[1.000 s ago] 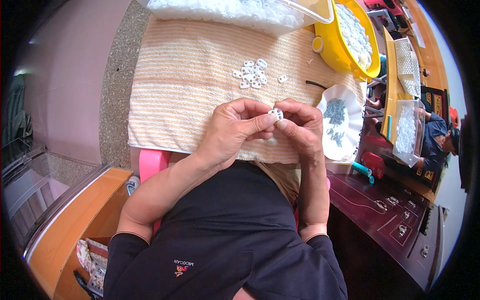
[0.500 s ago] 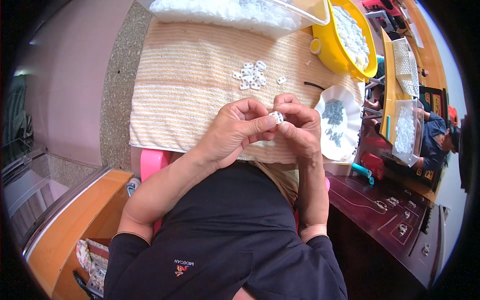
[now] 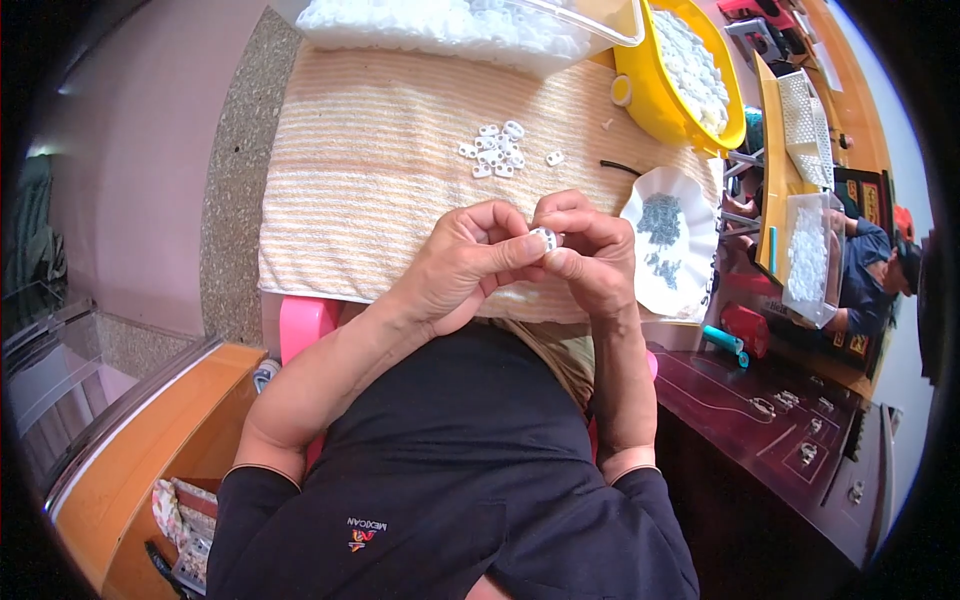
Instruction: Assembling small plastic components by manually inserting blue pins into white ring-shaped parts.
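Note:
Over the near part of a striped towel (image 3: 350,190), both my hands meet at one small white plastic piece with dark holes (image 3: 545,240). My left hand (image 3: 455,260) pinches it between thumb and forefinger. From the other side my right hand (image 3: 595,260) closes on it, thumb below and curled fingers above. The fingers cover much of the piece. Beyond them lies a loose pile of similar two-holed white pieces (image 3: 492,152), and a single white piece (image 3: 555,158) rests just right of it. To the right stands a fluted white dish (image 3: 695,225) bearing small dark bits (image 3: 660,225).
At the far edge is a clear bin (image 3: 590,60) of white pieces, beside a yellow tub (image 3: 650,105) of more. A thin black strip (image 3: 620,165) lies near the dish. At far right, another person (image 3: 870,270) sits by a clear box (image 3: 808,265).
The view has shifted slightly, moving the towel's contents a little to the left. My hands keep their grip on the white piece, which looks slightly turned between the fingers.

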Available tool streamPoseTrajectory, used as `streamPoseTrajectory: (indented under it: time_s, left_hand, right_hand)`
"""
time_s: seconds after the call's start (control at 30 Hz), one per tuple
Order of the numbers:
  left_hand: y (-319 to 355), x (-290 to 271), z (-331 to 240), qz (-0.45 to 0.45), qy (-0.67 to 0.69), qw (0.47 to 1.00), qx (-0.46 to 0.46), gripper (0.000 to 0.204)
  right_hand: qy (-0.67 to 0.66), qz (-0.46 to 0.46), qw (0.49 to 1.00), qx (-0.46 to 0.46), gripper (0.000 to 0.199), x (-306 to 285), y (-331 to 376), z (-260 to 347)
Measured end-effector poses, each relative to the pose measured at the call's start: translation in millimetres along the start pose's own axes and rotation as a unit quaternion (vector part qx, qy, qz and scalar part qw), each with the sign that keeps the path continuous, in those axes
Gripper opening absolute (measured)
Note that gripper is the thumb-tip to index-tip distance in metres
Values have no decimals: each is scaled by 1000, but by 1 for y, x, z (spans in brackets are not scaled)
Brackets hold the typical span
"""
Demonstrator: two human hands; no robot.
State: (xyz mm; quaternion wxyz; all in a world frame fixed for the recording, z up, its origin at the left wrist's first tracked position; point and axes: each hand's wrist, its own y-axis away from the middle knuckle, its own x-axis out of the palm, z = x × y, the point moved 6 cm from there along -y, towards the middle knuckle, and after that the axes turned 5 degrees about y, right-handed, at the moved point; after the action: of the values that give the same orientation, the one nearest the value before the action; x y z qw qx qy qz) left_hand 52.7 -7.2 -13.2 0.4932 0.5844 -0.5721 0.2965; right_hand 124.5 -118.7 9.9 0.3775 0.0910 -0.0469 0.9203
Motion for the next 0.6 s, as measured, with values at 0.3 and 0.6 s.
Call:
streamPoseTrajectory:
  time_s: [0.3, 0.6]
  left_hand:
    - [2, 1, 2, 5, 8, 1000, -8, 7]
    - [-4, -4, 5, 5, 0, 1000, -7, 8]
  right_hand:
    - [-4, 5, 1000, -16, 30, 6, 2, 3]
    - [32, 5, 999, -12, 30, 4, 2, 6]
